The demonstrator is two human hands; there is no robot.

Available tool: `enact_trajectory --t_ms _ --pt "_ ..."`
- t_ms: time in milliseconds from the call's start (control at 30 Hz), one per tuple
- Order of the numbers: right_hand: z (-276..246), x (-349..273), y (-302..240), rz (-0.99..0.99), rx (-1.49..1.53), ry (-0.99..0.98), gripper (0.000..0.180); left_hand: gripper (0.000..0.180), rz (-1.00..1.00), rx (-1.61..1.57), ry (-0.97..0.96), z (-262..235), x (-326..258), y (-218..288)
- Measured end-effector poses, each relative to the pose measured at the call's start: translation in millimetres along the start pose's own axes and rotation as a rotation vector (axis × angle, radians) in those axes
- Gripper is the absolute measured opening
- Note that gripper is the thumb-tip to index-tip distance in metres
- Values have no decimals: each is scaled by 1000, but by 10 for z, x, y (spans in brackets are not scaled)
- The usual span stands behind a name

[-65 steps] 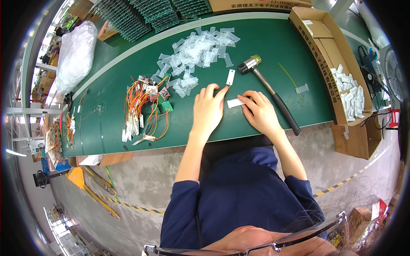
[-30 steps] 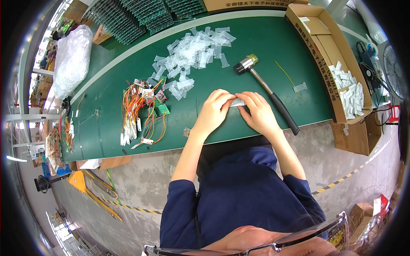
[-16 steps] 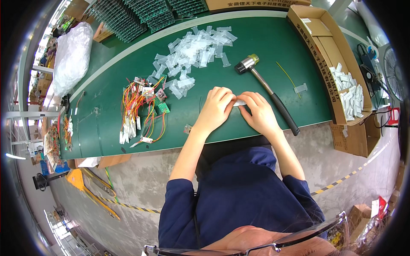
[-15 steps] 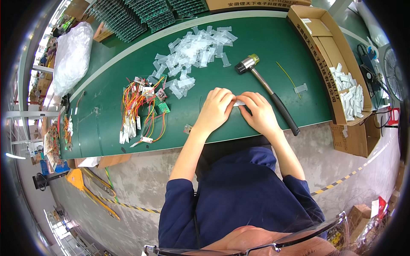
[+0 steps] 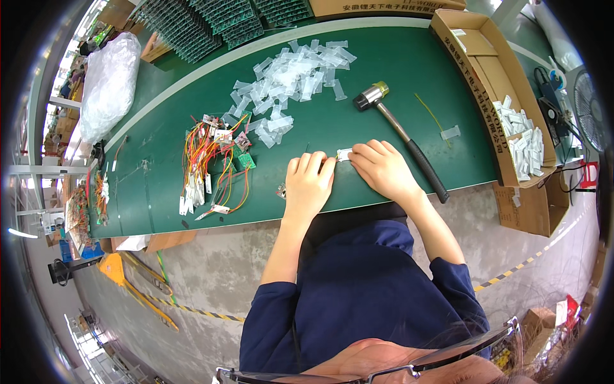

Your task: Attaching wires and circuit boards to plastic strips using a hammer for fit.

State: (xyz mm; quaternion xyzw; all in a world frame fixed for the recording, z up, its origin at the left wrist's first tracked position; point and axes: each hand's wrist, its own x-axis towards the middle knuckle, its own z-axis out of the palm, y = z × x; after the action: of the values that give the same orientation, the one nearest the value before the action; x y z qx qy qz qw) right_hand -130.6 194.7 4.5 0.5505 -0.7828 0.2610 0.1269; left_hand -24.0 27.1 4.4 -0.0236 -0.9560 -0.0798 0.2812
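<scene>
Left hand [image 5: 308, 185] and right hand [image 5: 382, 171], apart two seconds ago, now meet at the bench edge, fingers curled, pinching a small white part [image 5: 345, 154] between them: work has moved from picking to assembly. Beyond: rubber-headed mallet [image 5: 401, 136], crinkled clear sleeves [image 5: 288, 77], wired circuit boards [image 5: 214, 163], matte green bench [image 5: 160, 128].

I log a green bench [image 5: 384, 77]: clear packets [image 5: 291, 73] far centre, wired boards [image 5: 214, 163] left, hammer [image 5: 400, 131] right, cardboard box [image 5: 492, 77] far right.
</scene>
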Motion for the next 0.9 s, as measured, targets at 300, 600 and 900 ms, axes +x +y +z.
enact_trajectory --t_ms 300,600,900 --pt "112 34 -41 60 112 89 18 13 72 -3 47 51 70 -74" --pt "127 26 -44 78 135 96 17 16 56 -120 -27 35 -82 -1" --pt "135 28 -41 87 141 103 16 19 68 -201 -89 20 -73 -38"
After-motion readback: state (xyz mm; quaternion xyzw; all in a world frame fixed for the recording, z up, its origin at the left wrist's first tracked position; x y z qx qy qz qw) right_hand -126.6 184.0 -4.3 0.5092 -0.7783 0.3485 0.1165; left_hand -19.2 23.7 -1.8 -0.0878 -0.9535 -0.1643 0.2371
